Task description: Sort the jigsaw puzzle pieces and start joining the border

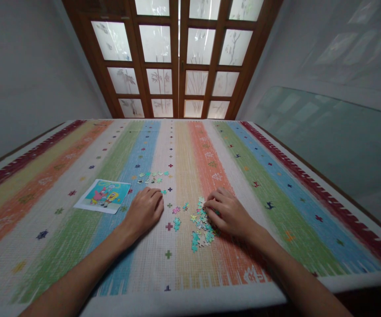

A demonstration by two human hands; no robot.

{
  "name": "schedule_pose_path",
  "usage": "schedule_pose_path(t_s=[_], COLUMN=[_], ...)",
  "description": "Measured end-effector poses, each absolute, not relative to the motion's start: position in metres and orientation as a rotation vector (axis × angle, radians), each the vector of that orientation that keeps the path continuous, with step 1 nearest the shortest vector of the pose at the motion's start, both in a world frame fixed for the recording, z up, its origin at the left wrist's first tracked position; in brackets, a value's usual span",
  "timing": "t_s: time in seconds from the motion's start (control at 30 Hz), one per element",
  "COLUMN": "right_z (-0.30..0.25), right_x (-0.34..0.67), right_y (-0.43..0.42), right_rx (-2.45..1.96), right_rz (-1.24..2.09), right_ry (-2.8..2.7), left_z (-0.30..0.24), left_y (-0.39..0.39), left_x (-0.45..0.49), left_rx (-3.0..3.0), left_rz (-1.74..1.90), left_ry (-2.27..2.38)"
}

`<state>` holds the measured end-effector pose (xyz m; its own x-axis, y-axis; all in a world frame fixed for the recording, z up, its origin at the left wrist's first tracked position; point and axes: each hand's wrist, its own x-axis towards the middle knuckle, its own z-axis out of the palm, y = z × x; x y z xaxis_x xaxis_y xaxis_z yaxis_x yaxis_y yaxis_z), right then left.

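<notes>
Head view: left hand [145,206] and right hand [226,210] on a tabletop strewn with puzzle pieces [195,240]

At far left, a pale wall [18,66] borders the striped cloth [61,259] covering the tabletop. A picture card [105,197] with 3 main cartoon figures lies just left of the left hand, which rests palm down, fingers curled; whether its grip holds anything, I cannot tell. Beyond its knuckles lie small pieces [153,177] in 2 loose rows, with 1 teal piece [164,192] beside the fingertips. Wooden-framed panes [179,66] rise behind. Between the hands lie a pink piece [176,210] and a teal cluster [176,223], then a heap [206,226]. The right hand bends over the heap's right side, hiding part of it; its grip is unclear. Farther right, a glass panel [335,145] stands beside the tabletop.
</notes>
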<state>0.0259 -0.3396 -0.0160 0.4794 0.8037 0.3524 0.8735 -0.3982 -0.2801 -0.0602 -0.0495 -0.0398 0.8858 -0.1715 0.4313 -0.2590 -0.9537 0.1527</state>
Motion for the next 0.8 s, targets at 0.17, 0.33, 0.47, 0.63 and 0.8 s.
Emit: schedule_pose_path(t_s=[0.17,0.33,0.47,0.63,0.8], right_z=[-0.019,-0.018,-0.018,-0.022,-0.022], right_x=[0.026,0.026,0.025,0.026,0.027], right_y=[-0.34,-0.339,-0.339,-0.338,-0.338], right_rx=[-2.265,-2.228,-2.203,-2.207,-2.209], right_rz=[-0.318,-0.364,-0.389,-0.411,-0.406], right_ry=[-1.449,-1.469,-1.473,-1.5,-1.511], left_z=[-0.041,-0.041,-0.04,-0.035,-0.034], left_y=[-0.053,-0.057,-0.057,-0.06,-0.06], left_x=[-0.06,-0.061,-0.059,-0.06,-0.059], left_rx=[2.841,2.799,2.78,2.747,2.864], left_rz=[0.582,0.55,0.554,0.668,0.583], left_ry=[-0.385,-0.409,-0.425,-0.378,-0.369])
